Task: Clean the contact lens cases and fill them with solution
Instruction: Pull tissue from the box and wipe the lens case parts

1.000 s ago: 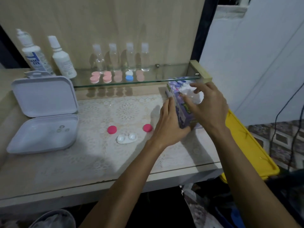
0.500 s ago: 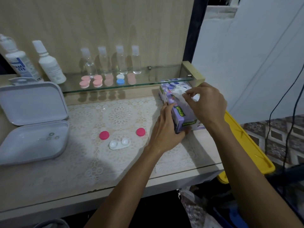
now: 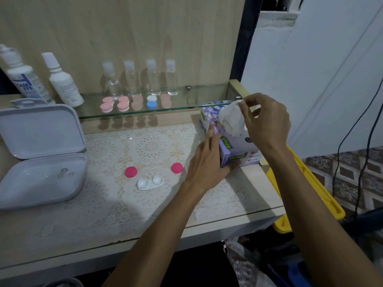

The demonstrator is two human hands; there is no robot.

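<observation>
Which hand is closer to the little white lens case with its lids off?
The left hand. It rests against the tissue box, just right of the white lens case. The right hand is farther back, above the box, pinching a tissue.

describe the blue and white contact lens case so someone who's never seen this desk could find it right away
Look at the glass shelf along the back of the desk, under the row of four clear bottles. Small lens cases sit in a line near its front edge. The blue and white lens case is second from the right, one white cap and one blue; every other case there is pink.
</observation>
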